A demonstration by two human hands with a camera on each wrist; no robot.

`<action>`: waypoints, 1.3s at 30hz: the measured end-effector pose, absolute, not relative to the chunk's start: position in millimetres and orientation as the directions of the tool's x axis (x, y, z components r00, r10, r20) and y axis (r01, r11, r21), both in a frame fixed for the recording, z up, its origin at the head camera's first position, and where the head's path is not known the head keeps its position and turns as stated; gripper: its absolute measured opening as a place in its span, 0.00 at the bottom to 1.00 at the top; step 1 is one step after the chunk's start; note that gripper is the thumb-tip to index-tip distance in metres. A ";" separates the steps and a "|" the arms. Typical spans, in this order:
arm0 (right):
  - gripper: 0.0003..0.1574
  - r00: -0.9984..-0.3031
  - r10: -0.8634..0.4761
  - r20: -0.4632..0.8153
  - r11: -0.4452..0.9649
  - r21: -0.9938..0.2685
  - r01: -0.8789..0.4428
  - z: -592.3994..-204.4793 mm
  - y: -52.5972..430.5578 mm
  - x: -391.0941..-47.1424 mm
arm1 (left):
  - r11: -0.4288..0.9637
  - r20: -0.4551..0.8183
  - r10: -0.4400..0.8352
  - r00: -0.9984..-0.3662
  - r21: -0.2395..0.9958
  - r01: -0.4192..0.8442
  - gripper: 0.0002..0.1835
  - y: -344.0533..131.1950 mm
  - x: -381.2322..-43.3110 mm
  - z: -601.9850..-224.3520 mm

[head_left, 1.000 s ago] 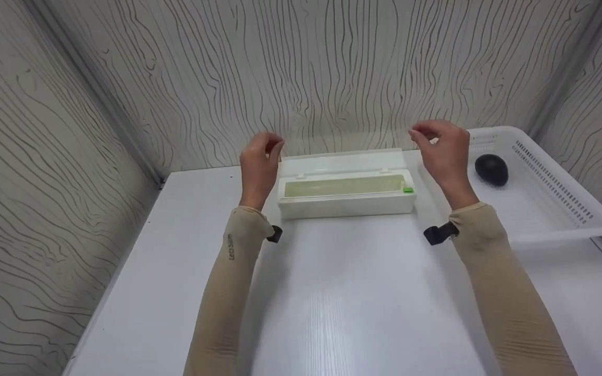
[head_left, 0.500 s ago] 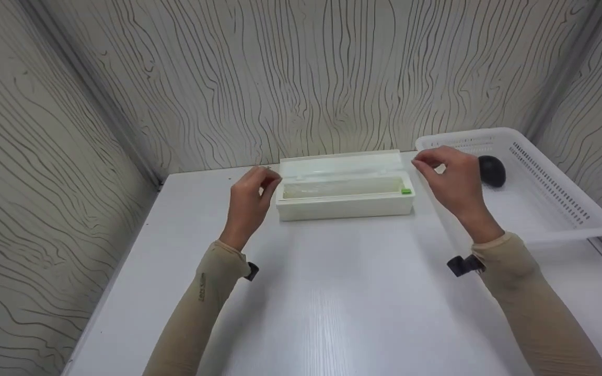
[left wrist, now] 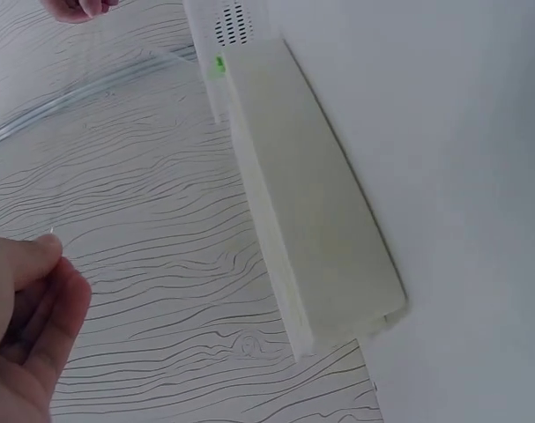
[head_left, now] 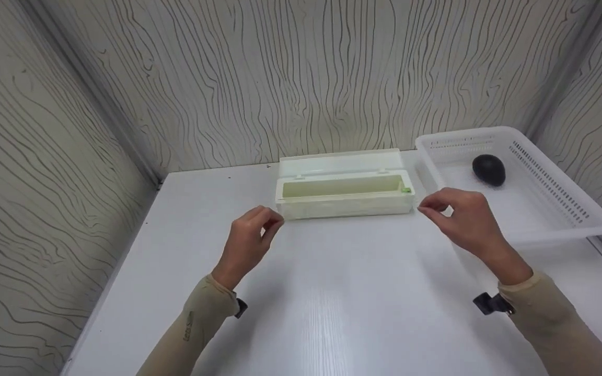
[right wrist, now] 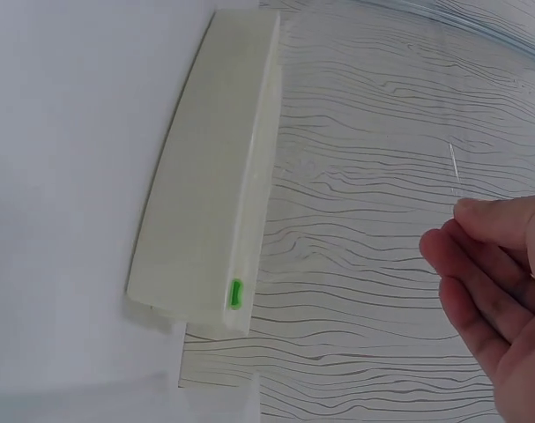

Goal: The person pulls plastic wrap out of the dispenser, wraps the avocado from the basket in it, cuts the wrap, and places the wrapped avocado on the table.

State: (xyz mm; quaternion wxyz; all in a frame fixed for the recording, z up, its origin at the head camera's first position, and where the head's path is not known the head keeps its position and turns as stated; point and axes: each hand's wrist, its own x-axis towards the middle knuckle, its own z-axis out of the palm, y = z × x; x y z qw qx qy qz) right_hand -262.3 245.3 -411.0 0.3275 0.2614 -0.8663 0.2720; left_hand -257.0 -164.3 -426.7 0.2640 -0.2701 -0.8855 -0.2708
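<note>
A long white plastic wrap dispenser [head_left: 345, 206] stands at the back of the table, its lid [head_left: 340, 163] raised behind it. A green slider [head_left: 406, 190] sits at its right end. My left hand [head_left: 249, 235] is in front of the dispenser's left end, thumb and fingertips pinched together. At the other end, my right hand [head_left: 463, 216] pinches the same way. Between them stretches a sheet of clear plastic wrap [right wrist: 454, 163], nearly invisible apart from faint glints by the fingertips in the wrist views. It overlaps the dispenser's front in the head view.
To the right stands a white perforated basket [head_left: 533, 230] holding a black egg-shaped object [head_left: 489, 169]. A wood-grain patterned wall [head_left: 332, 78] rises directly behind the dispenser. The white table [head_left: 332, 292] extends toward me.
Both hands have come down and toward me from above and beside the dispenser's raised lid, drawing the clear plastic wrap across to the dispenser's front. Dispenser and basket stay in place.
</note>
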 end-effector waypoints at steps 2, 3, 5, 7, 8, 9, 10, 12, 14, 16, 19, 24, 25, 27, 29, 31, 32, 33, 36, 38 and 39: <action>0.11 -0.656 -0.307 0.690 0.718 -0.284 -0.635 -416.0 246.7 -257.2 | 0.702 0.601 0.358 -0.715 0.331 0.630 0.06 -166.0 -251.2 -433.0; 0.11 -0.660 -0.322 0.679 0.720 -0.277 -0.637 -418.4 247.4 -254.9 | 0.698 0.596 0.370 -0.713 0.328 0.636 0.07 -166.6 -248.5 -435.8; 0.12 -0.666 -0.349 0.659 0.721 -0.265 -0.640 -423.4 248.4 -250.6 | 0.693 0.585 0.394 -0.709 0.318 0.648 0.07 -167.5 -244.2 -441.9; 0.13 -0.680 -0.365 0.636 0.724 -0.266 -0.637 -428.7 249.2 -247.1 | 0.691 0.578 0.416 -0.702 0.300 0.657 0.08 -167.9 -241.4 -447.3; 0.13 -0.688 -0.369 0.625 0.725 -0.269 -0.634 -431.5 249.4 -245.8 | 0.694 0.573 0.425 -0.700 0.290 0.659 0.07 -167.9 -240.2 -449.8; 0.13 -0.695 -0.374 0.614 0.725 -0.273 -0.632 -434.6 249.8 -245.0 | 0.696 0.571 0.432 -0.698 0.281 0.661 0.07 -167.8 -239.3 -452.0; 0.13 -0.701 -0.379 0.604 0.724 -0.278 -0.631 -437.8 249.9 -244.5 | 0.701 0.568 0.439 -0.696 0.268 0.661 0.07 -168.0 -238.5 -454.1; 0.13 -0.712 -0.388 0.585 0.720 -0.290 -0.631 -444.2 250.2 -244.3 | 0.702 0.563 0.456 -0.689 0.248 0.667 0.08 -168.3 -237.0 -458.1; 0.13 -0.714 -0.402 0.573 0.709 -0.300 -0.639 -449.8 250.8 -244.3 | 0.705 0.556 0.472 -0.684 0.228 0.672 0.08 -168.3 -235.8 -462.0; 0.13 -0.720 -0.414 0.558 0.701 -0.310 -0.643 -454.4 251.2 -243.9 | 0.705 0.550 0.489 -0.677 0.209 0.678 0.08 -168.3 -235.0 -465.9; 0.13 -0.736 -0.425 0.527 0.702 -0.321 -0.635 -459.9 251.0 -242.5 | 0.709 0.531 0.511 -0.677 0.185 0.680 0.08 -167.8 -234.5 -470.6; 0.12 -0.757 -0.447 0.478 0.730 -0.294 -0.617 -469.1 249.1 -240.5 | 0.730 0.478 0.538 -0.694 0.148 0.668 0.06 -166.3 -234.6 -476.4; 0.12 -0.756 -0.452 0.473 0.736 -0.281 -0.616 -471.0 248.6 -240.6 | 0.732 0.467 0.545 -0.696 0.139 0.667 0.06 -165.9 -235.0 -477.6; 0.12 -0.756 -0.464 0.462 0.746 -0.255 -0.615 -474.5 247.8 -241.1 | 0.736 0.445 0.563 -0.696 0.113 0.668 0.06 -164.8 -235.9 -479.8; 0.13 -0.754 -0.476 0.453 0.750 -0.239 -0.616 -477.5 246.9 -242.1 | 0.736 0.424 0.583 -0.693 0.084 0.672 0.06 -163.4 -236.7 -482.4; 0.13 -0.754 -0.487 0.440 0.750 -0.231 -0.620 -479.8 245.8 -243.4 | 0.736 0.403 0.603 -0.688 0.050 0.675 0.06 -162.3 -237.5 -485.3; 0.13 -0.757 -0.492 0.431 0.751 -0.230 -0.619 -480.9 245.3 -244.1 | 0.736 0.395 0.610 -0.687 0.038 0.676 0.06 -161.8 -238.0 -487.1; 0.12 -0.761 -0.495 0.419 0.753 -0.229 -0.616 -482.1 244.8 -245.0 | 0.736 0.388 0.617 -0.685 0.026 0.677 0.05 -161.4 -238.6 -489.0; 0.12 -0.778 -0.500 0.381 0.765 -0.228 -0.603 -486.3 243.5 -247.8 | 0.725 0.379 0.639 -0.670 -0.005 0.689 0.05 -160.4 -241.5 -494.7; 0.11 -0.788 -0.501 0.359 0.773 -0.224 -0.594 -489.8 242.7 -249.6 | 0.713 0.376 0.657 -0.654 -0.025 0.701 0.05 -160.0 -243.6 -498.3; 0.12 -0.789 -0.503 0.352 0.775 -0.220 -0.592 -491.7 242.4 -250.4 | 0.706 0.373 0.666 -0.646 -0.036 0.707 0.05 -159.7 -244.7 -500.0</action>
